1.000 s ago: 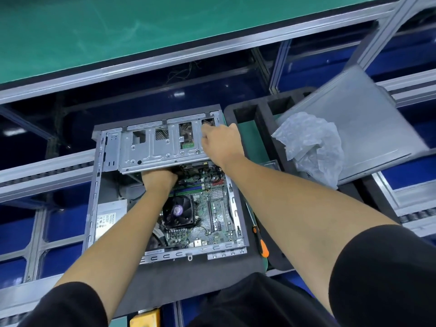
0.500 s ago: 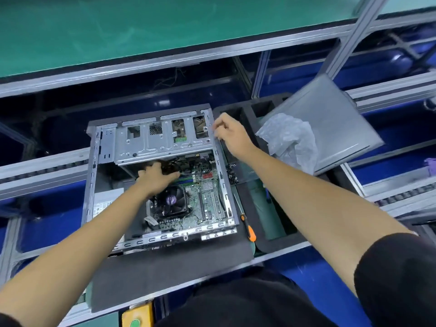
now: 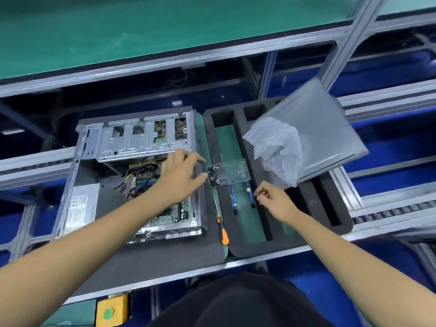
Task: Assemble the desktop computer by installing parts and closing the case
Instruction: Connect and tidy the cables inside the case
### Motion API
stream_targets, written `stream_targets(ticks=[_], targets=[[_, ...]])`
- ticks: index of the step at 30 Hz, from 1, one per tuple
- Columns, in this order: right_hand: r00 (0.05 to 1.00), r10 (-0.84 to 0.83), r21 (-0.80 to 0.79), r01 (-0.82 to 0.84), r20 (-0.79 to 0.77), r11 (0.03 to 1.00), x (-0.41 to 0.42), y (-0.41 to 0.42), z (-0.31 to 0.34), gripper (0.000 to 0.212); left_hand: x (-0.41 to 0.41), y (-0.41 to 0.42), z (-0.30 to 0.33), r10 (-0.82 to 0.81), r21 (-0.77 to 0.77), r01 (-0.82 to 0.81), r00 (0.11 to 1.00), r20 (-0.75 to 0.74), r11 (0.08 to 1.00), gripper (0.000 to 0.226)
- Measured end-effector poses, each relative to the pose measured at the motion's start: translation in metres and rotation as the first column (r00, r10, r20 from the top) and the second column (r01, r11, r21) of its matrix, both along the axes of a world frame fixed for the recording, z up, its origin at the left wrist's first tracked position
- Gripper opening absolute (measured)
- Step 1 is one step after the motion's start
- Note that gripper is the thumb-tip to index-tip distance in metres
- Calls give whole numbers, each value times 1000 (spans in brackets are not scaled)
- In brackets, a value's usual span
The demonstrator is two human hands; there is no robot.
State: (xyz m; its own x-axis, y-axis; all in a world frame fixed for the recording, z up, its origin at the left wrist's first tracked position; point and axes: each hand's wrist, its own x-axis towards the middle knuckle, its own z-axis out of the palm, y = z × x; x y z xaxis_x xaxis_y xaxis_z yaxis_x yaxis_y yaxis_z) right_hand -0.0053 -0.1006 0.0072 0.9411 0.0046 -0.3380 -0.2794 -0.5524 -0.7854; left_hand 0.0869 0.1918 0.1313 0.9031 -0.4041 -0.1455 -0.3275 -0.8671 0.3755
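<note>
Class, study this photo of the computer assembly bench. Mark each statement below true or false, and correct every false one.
1. The computer case lies open with its motherboard visible. True.
2. The left hand grips the orange-handled screwdriver. False: the screwdriver lies untouched beside the case.
3. A clear plastic box holds dark screws at one end. True.
4. The crumpled plastic bag lies inside the case. False: it rests on the black foam tray, against the grey side panel.
5. The right hand is over the tray. True.
</note>
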Motion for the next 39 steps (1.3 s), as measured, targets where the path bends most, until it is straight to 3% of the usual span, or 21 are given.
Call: stream_targets(ticks=[3, 6, 8, 10, 13, 15, 18, 23, 27, 33, 37, 39], targets=[[990, 139, -32, -139, 6, 990, 2, -6, -9, 18, -6, -37, -8, -128, 17, 127, 984, 123, 992, 30], [979, 202, -58, -201, 9, 978, 8, -9, -14, 20, -6, -61, -18, -312, 192, 280, 935, 169, 941, 30], [972, 234, -57, -233, 9, 971, 10, -11, -15, 19, -8, -77, -22, -483, 439, 388, 867, 124, 811, 33], [964, 267, -58, -266, 3, 962, 11, -12, -18, 16, -14, -93, -28, -634, 628, 503, 773, -19, 594, 31], [956, 293, -74, -293, -18, 953, 10, -14, -24, 18, -33, -120, -49, -702, 730, 604, 668, -246, 319, 26], [951, 310, -96, -310, -23, 946, 6, -17, -30, 18, -46, -139, -70, -678, 744, 618, 662, -319, 254, 27], [937, 350, -136, -345, 16, 929, 3, -21, -35, 20, -56, -155, -99, -604, 727, 618, 712, -357, 299, 28], [921, 386, -161, -373, 55, 914, 5, -23, -42, 19, -50, -156, -132, -298, 629, 469, 883, -364, 621, 26], [930, 359, -146, -346, 73, 927, -1, -26, -51, 19, -38, -167, -142, -72, 591, 241, 953, -295, 770, 35], [946, 318, -99, -312, 54, 945, -6, -28, -60, 21, -30, -190, -149, 38, 581, 161, 948, -315, 798, 45], [960, 276, -59, -274, 38, 960, -2, -31, -61, 22, -28, -202, -164, 273, 390, -85, 846, -458, 917, 29], [954, 298, -56, -296, 30, 953, 0, -33, -61, 23, -31, -203, -168, 368, 316, -233, 791, -489, 920, 22]])
